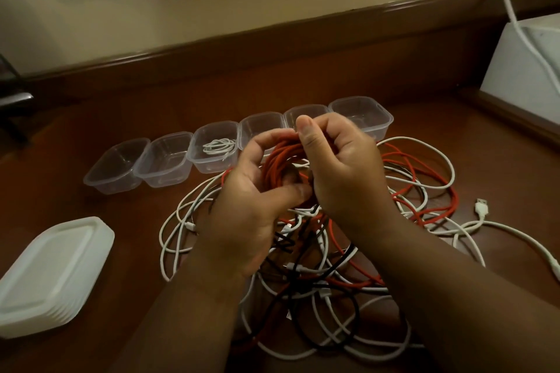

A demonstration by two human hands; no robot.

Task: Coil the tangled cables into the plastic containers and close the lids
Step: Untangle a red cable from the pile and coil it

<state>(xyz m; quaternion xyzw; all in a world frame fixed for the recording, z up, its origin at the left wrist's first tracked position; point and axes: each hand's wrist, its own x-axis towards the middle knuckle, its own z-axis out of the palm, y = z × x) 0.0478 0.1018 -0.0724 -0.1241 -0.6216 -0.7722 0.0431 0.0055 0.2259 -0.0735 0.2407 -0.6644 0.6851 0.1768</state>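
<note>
A stack of white lids [51,275] sits at my left on the brown table [127,251], and a white box [527,70] stands far right. A tangle of white, black and red cables [318,266] sprawls under my forearms, partly hidden by them. My left hand [251,209] curls around a coil of red cable [280,160], and my right hand [342,166] pinches its top loops. Beyond them runs a row of six clear plastic containers [116,165]; the third one [215,150] holds a coiled white cable [219,147].
</note>
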